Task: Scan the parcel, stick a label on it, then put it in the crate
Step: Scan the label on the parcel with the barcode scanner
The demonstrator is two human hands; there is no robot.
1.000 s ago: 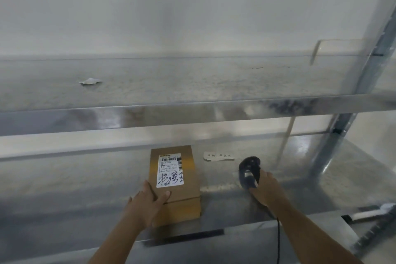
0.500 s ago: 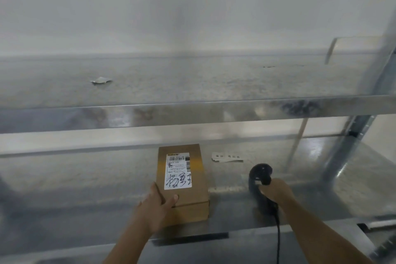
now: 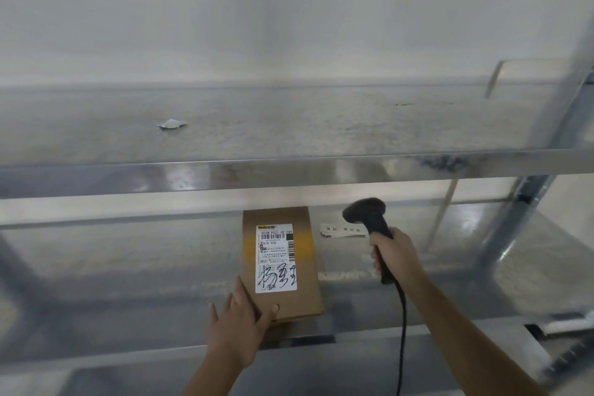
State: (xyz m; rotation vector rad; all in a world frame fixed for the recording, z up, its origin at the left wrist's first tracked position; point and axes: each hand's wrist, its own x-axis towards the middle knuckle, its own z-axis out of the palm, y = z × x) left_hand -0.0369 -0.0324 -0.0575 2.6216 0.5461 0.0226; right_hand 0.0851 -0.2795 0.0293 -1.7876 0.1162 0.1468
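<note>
A brown cardboard parcel [image 3: 302, 273] lies flat on the steel worktop [image 3: 128, 273], with a white shipping label [image 3: 275, 258] and black handwriting on its top. My left hand [image 3: 239, 328] grips the parcel's near left corner, thumb on top. My right hand [image 3: 393, 255] holds a black handheld barcode scanner [image 3: 369, 215] by its handle, raised to the right of the parcel; its head points left toward the label. A black cable [image 3: 401, 331] hangs from the handle. No crate is in view.
A strip of small white labels [image 3: 342, 230] lies on the worktop behind the scanner. A steel upper shelf [image 3: 289, 167] spans the view above the parcel, with a paper scrap [image 3: 172, 124] on it. A metal upright [image 3: 527, 202] stands at the right.
My right hand has lifted the scanner off the worktop and turned its head toward the parcel. My left hand has stayed on the parcel's near corner.
</note>
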